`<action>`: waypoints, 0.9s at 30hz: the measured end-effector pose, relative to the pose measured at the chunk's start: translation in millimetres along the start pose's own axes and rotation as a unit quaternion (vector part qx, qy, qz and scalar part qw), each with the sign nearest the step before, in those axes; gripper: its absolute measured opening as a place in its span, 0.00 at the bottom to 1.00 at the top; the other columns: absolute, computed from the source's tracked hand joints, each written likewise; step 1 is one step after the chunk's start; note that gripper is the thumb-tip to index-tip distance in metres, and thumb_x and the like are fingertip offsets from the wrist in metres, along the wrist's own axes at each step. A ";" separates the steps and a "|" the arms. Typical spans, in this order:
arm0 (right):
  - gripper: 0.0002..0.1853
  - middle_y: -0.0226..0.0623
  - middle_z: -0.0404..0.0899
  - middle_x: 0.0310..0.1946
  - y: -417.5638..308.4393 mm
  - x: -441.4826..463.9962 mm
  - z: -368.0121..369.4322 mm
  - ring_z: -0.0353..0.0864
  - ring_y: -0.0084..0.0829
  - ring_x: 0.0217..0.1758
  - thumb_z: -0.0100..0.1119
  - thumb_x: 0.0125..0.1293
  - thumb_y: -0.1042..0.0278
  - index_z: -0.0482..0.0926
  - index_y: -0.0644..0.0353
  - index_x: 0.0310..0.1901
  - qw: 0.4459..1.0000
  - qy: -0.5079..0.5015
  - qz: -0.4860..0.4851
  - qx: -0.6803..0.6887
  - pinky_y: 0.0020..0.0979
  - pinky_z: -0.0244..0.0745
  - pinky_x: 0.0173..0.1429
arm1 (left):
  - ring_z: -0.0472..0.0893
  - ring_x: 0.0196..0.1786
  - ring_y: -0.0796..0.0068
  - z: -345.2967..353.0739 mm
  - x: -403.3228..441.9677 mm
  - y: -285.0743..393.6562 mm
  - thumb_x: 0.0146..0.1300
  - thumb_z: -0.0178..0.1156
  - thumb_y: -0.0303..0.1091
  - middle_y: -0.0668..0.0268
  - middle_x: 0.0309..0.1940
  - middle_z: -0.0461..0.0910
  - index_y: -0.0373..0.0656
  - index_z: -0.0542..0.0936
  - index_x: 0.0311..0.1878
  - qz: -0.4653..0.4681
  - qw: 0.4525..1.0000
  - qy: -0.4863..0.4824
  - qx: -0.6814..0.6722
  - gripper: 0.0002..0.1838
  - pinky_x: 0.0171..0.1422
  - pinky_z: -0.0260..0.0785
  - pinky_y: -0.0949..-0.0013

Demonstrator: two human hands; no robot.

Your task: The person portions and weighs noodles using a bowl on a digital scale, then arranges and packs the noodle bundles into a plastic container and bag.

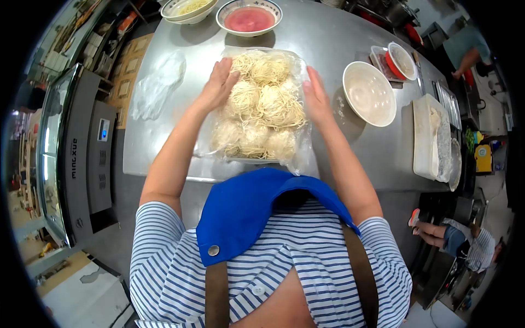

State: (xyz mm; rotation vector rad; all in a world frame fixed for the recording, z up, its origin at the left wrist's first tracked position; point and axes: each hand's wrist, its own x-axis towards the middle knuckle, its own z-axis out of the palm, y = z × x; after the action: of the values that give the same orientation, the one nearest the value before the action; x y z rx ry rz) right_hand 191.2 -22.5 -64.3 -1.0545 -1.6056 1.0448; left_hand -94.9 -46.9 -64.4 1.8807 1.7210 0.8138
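Observation:
Bundles of pale noodles (268,104) lie in rows in a tray lined with clear plastic (298,158), near the front of the metal table. The front row is covered by the film, while the farther bundles show bare. My left hand (219,85) rests at the tray's left side, its fingers stretched forward by the noodles and slightly blurred. Along the right edge, my right hand (317,97) is held upright with straight fingers beside the plastic. Neither hand visibly grips anything.
A bowl of pink liquid (249,19) and a bowl with noodles (188,7) stand at the back. Crumpled plastic (158,85) lies left on the metal table (191,52). To the right are a white bowl (369,94), a red-rimmed bowl (402,61) and a white bin (424,136). Other people appear at right.

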 end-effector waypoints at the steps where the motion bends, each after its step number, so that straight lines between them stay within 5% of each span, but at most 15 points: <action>1: 0.28 0.47 0.52 0.71 -1.1 10.0 8.0 0.51 0.37 0.75 0.44 0.71 0.59 0.59 0.64 0.68 0.997 -0.039 0.022 -0.068 0.31 0.46 0.74 | 0.43 0.76 0.52 -0.4 -1.5 3.0 0.70 0.42 0.53 0.46 0.72 0.47 0.34 0.54 0.70 -0.002 1.000 0.004 0.000 0.36 0.78 0.33 0.61; 5: 0.25 0.45 0.50 0.72 20.8 28.5 21.3 0.50 0.36 0.75 0.41 0.72 0.58 0.63 0.60 0.66 0.991 -0.055 0.006 -0.122 0.30 0.48 0.74 | 0.46 0.76 0.52 -15.5 -11.0 16.0 0.70 0.42 0.54 0.46 0.72 0.49 0.35 0.57 0.70 -0.009 0.999 0.001 -0.041 0.35 0.77 0.36 0.62; 11: 0.30 0.43 0.53 0.71 4.8 -16.9 -12.8 0.53 0.42 0.74 0.37 0.74 0.50 0.57 0.61 0.69 0.966 0.087 0.160 0.185 0.38 0.50 0.73 | 0.50 0.75 0.59 -55.2 -60.6 11.1 0.70 0.44 0.56 0.52 0.72 0.52 0.35 0.57 0.70 -0.095 0.961 0.117 -0.233 0.37 0.76 0.42 0.65; 13: 0.28 0.44 0.58 0.68 8.4 -42.3 -9.7 0.58 0.38 0.71 0.36 0.74 0.52 0.59 0.62 0.68 0.943 0.119 0.200 0.239 0.34 0.53 0.71 | 0.52 0.74 0.62 -36.2 -81.5 -7.8 0.70 0.44 0.56 0.53 0.71 0.54 0.35 0.57 0.70 -0.201 0.901 0.151 -0.355 0.37 0.75 0.43 0.66; 15: 0.27 0.45 0.63 0.66 11.4 -67.8 -2.3 0.63 0.34 0.68 0.35 0.74 0.55 0.61 0.63 0.67 0.914 0.144 0.244 0.292 0.30 0.56 0.70 | 0.55 0.73 0.63 -10.3 -93.9 -3.2 0.71 0.43 0.55 0.54 0.70 0.57 0.35 0.56 0.70 -0.234 0.868 0.082 -0.431 0.36 0.75 0.45 0.66; 18: 0.25 0.44 0.71 0.59 19.9 -83.7 31.4 0.70 0.33 0.61 0.35 0.74 0.57 0.65 0.67 0.64 0.933 0.010 0.216 0.289 0.29 0.61 0.66 | 0.69 0.62 0.67 22.6 -93.6 1.6 0.72 0.44 0.50 0.57 0.62 0.68 0.35 0.63 0.67 -0.218 0.835 0.070 -0.501 0.30 0.67 0.61 0.66; 21: 0.24 0.42 0.76 0.53 25.0 -82.8 28.4 0.75 0.32 0.55 0.36 0.74 0.57 0.68 0.68 0.60 0.937 -0.039 0.201 0.285 0.29 0.67 0.61 | 0.72 0.59 0.69 12.6 -97.7 24.8 0.73 0.43 0.48 0.58 0.59 0.71 0.34 0.65 0.64 -0.217 0.784 0.057 -0.579 0.28 0.64 0.65 0.66; 24: 0.23 0.40 0.78 0.48 11.9 -89.6 13.0 0.78 0.32 0.50 0.36 0.73 0.59 0.71 0.69 0.57 0.943 -0.043 0.219 0.246 0.30 0.71 0.56 | 0.73 0.58 0.70 10.4 -110.9 26.1 0.73 0.42 0.47 0.58 0.55 0.75 0.34 0.68 0.62 -0.270 0.788 0.058 -0.550 0.27 0.64 0.65 0.66; 26: 0.23 0.41 0.78 0.48 4.2 -88.8 13.8 0.78 0.31 0.49 0.35 0.74 0.58 0.71 0.70 0.57 0.985 -0.022 0.159 0.057 0.29 0.71 0.55 | 0.74 0.58 0.70 -0.5 -117.8 15.5 0.73 0.43 0.48 0.57 0.54 0.76 0.33 0.70 0.60 -0.287 0.785 0.058 -0.546 0.26 0.64 0.65 0.67; 27: 0.24 0.41 0.78 0.48 3.5 -87.4 16.6 0.78 0.31 0.49 0.35 0.74 0.58 0.70 0.70 0.57 0.991 -0.012 0.136 -0.007 0.29 0.72 0.55 | 0.74 0.58 0.68 -3.6 -123.5 6.9 0.70 0.48 0.45 0.58 0.52 0.77 0.34 0.73 0.58 -0.259 0.848 0.134 -0.442 0.23 0.64 0.65 0.67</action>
State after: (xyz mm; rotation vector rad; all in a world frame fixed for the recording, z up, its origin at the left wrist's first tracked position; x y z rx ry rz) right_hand 194.1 -107.1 -91.8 -1.3000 -1.5180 1.2317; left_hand -97.6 -170.4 -71.5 0.6712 1.4754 1.3588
